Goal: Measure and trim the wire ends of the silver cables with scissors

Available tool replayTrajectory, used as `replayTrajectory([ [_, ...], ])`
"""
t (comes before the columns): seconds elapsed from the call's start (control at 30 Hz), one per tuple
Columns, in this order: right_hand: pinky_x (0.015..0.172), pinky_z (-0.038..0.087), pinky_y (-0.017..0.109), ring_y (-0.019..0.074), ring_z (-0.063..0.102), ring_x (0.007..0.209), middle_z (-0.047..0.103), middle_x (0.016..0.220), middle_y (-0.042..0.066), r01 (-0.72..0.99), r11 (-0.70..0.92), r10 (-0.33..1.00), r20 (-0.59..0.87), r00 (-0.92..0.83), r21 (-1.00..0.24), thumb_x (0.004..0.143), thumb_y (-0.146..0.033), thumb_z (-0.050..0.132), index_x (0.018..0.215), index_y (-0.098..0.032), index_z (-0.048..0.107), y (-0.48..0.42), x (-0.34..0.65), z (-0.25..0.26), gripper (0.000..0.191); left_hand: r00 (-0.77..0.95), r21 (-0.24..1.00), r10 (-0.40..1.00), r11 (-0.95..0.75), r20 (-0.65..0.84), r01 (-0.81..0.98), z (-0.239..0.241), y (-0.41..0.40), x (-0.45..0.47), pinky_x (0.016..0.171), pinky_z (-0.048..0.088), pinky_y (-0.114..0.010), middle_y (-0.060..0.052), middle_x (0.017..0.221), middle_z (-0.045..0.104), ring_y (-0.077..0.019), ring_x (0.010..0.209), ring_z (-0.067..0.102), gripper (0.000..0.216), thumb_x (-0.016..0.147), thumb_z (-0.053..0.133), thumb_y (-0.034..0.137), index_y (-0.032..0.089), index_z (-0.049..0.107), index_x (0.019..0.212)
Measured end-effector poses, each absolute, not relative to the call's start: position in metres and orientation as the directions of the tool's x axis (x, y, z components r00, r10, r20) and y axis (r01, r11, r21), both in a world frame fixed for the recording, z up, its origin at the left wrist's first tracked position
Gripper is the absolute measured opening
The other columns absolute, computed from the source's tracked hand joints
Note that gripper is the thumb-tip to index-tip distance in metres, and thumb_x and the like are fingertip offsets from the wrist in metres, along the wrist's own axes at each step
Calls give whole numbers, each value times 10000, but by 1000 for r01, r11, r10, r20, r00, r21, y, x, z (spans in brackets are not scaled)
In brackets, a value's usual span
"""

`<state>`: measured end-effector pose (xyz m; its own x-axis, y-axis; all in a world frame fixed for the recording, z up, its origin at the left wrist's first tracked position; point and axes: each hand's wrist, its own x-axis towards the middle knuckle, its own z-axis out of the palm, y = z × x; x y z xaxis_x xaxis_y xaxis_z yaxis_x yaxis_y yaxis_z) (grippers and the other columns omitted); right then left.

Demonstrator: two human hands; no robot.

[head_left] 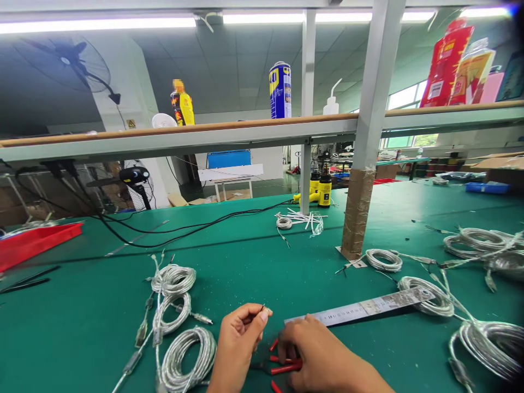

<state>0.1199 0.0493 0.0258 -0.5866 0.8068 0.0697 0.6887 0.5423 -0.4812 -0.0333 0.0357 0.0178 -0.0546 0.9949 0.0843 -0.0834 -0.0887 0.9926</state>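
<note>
My left hand [239, 341] is closed in a pinch. A small dark wire end seems to stick out between its thumb and forefinger; the rest is hidden by the fingers. Just right of it, my right hand [317, 349] reaches down with fingers curled over red-handled pliers [284, 370] on the green mat. Their dark head points toward my left wrist. More red handle pieces lie beside them, partly covered by the hand. Beyond the right hand's knuckles a steel ruler [347, 314] runs to the right, its far end resting on a coiled clear cable [429, 300].
More coiled cables with plugs [188, 357] lie to the left, others at far right. A shelf post [358, 213] stands on the bench [245, 262]. Farther back are yellow heat guns [323, 191] and white tube scraps [303, 218]. A red tray [41, 245] sits at left.
</note>
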Motion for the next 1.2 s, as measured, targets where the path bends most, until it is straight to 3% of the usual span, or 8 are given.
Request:
replayTrajectory([
  [0.2,595,295,249,194,545,691,633,736,56,791,508,843,7,-538,-342,499,-72,521,722,-174,611,46,107,23,261,-98,988,990,-114,104,-101,26,35,-35,388,151,-169,69,467,334,-49,432,223,323,642,639,429,109,631,687],
  [0.33,654,301,276,208,537,735,613,740,74,866,421,907,121,-403,-271,542,-46,478,682,-153,594,55,107,14,212,-114,987,986,-132,120,-97,27,38,-40,391,158,-166,68,478,335,-53,440,225,304,658,630,415,113,620,692],
  [0.43,579,298,250,172,496,643,570,673,53,811,358,932,222,-286,-462,673,-137,464,647,-153,538,62,110,8,81,-118,988,985,-132,122,-80,28,39,-42,390,163,-167,66,479,338,-55,439,237,298,663,625,416,119,619,686],
  [0.53,499,278,201,110,409,546,482,594,-17,492,379,905,202,-375,-784,759,-186,408,670,-167,496,63,109,8,127,-102,988,986,-139,132,-66,29,39,-43,393,169,-169,64,482,340,-56,440,240,277,678,616,402,125,619,689],
  [0.6,484,265,189,92,344,532,407,569,-46,325,362,882,209,-422,-874,771,-237,431,655,-170,464,59,107,11,138,-89,986,985,-155,150,-54,30,38,-44,395,169,-171,64,481,339,-58,442,234,264,687,610,391,127,617,687],
  [0.87,467,215,199,86,276,530,344,555,-64,373,385,900,254,-353,-844,706,-406,553,583,-184,349,50,103,21,326,-63,981,980,-191,189,-18,29,39,-47,409,183,-185,65,485,335,-64,451,230,236,714,589,367,133,613,705],
  [1.03,440,164,211,80,251,482,314,483,-70,514,405,907,263,-327,-756,677,-410,579,519,-178,317,51,103,15,384,-47,977,976,-211,211,-5,30,37,-46,423,205,-181,61,506,338,-70,471,244,220,735,569,355,140,596,696],
  [1.2,428,164,204,77,239,468,314,470,-71,496,427,898,291,-330,-756,673,-412,577,500,-177,333,51,105,16,381,-45,978,977,-209,208,-25,29,37,-46,416,208,-180,60,498,340,-69,463,248,216,723,582,351,138,596,687],
])
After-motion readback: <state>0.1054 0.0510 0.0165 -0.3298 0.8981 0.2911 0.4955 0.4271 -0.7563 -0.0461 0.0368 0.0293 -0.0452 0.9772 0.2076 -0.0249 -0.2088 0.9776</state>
